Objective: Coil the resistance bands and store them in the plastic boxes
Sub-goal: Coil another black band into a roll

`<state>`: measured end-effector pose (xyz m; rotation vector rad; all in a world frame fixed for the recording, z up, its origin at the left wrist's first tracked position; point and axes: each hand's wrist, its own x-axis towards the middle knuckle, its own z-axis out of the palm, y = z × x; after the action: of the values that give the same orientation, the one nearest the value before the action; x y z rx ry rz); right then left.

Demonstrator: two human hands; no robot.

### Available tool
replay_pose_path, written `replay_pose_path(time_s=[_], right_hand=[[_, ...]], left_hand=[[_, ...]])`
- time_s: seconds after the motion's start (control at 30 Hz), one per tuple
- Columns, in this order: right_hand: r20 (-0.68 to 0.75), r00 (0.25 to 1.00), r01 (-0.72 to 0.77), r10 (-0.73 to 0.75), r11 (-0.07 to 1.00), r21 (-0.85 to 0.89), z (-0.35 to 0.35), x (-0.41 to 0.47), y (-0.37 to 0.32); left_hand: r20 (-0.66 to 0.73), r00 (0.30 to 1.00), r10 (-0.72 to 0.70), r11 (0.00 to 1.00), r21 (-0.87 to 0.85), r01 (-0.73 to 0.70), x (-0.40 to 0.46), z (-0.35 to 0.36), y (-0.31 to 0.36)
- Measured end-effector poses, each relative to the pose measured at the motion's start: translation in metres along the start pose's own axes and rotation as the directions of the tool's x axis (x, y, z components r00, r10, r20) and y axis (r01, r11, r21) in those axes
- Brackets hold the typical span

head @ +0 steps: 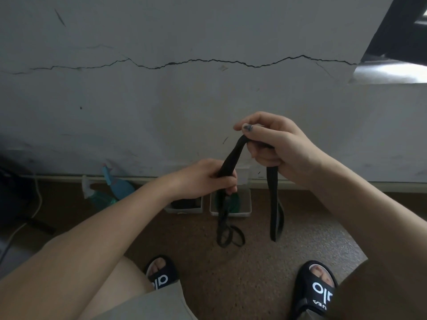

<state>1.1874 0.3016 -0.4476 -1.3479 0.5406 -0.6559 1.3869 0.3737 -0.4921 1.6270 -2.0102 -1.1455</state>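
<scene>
Band [230, 158] stretches between left hand [203, 179] and right hand [275, 144] grips.

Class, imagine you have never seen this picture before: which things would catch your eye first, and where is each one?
First, the two hands at the centre: the left hand and the right hand both grip a black resistance band, whose loose ends dangle toward the brown floor. Next, the long jagged crack running across the grey wall above. Lastly, two plastic boxes at the wall's foot, the right one holding something green.
</scene>
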Motion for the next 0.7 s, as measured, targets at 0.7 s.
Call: replay_pose_path(time_s=[0.7], right_hand=[[-0.094, 0.995, 0.049, -0.038, 0.993, 0.110, -0.013, 0.000, -0.001]], left_hand=[[0.125, 0.806, -0.579, 0.703, 0.577, 0.416, -0.007, 0.010, -0.065]])
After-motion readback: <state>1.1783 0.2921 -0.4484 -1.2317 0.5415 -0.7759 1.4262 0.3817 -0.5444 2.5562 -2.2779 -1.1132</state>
